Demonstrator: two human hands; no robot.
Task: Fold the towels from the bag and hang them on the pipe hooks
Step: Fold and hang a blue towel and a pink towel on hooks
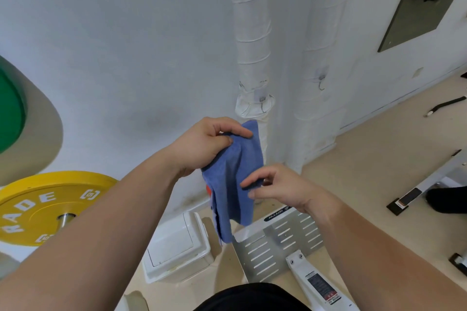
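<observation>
— so, what do we hold at the centre of the view?
— we hold a blue towel [235, 177]. it hangs in loose folds in front of the white wall, above a white bin [177, 247] and a slotted metal plate [278, 242] on the floor.
— how do our hands lie on it?
— our left hand [204, 144], the upper one, grips the towel's top corner, with thumb and fingers curled round the bunched cloth. our right hand [275, 189], lower down, pinches the towel's right edge between thumb and forefinger; its other fingers are loosely bent.
— where are the pipes?
— two wrapped white pipes run up the wall. the left pipe [252, 45] stands just behind the towel's top corner; the right pipe [318, 58] stands beside it. we see a small wire hook [321, 83] on the right pipe, apart from the towel.
— what lies at the left edge?
— a yellow weight plate [43, 207], with a green plate [10, 108] above it.
</observation>
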